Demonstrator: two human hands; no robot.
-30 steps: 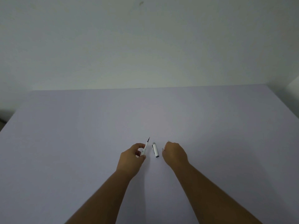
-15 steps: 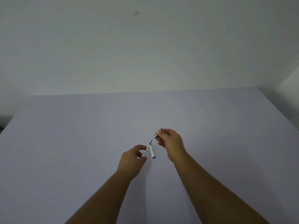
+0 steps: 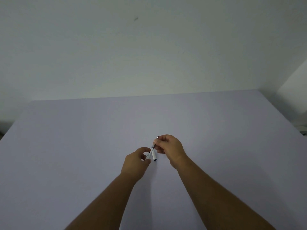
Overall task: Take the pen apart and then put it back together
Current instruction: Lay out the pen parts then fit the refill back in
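A white pen is in pieces over a pale lilac table (image 3: 83, 146). My left hand (image 3: 136, 163) pinches the white pen body (image 3: 149, 155), which points up and to the right. My right hand (image 3: 169, 148) grips a small tip piece (image 3: 156, 141) at the upper end of that body, and the two parts meet in line. A short white cap (image 3: 154, 156) with a dark end lies on the table just right of the body, between my hands.
A plain pale wall rises behind the table's far edge (image 3: 149, 96). The table's right edge (image 3: 282, 113) runs near a white corner at the right.
My right hand lifted from the table with the tip piece and brought it onto the end of the body held in my left hand. The cap stayed on the table.
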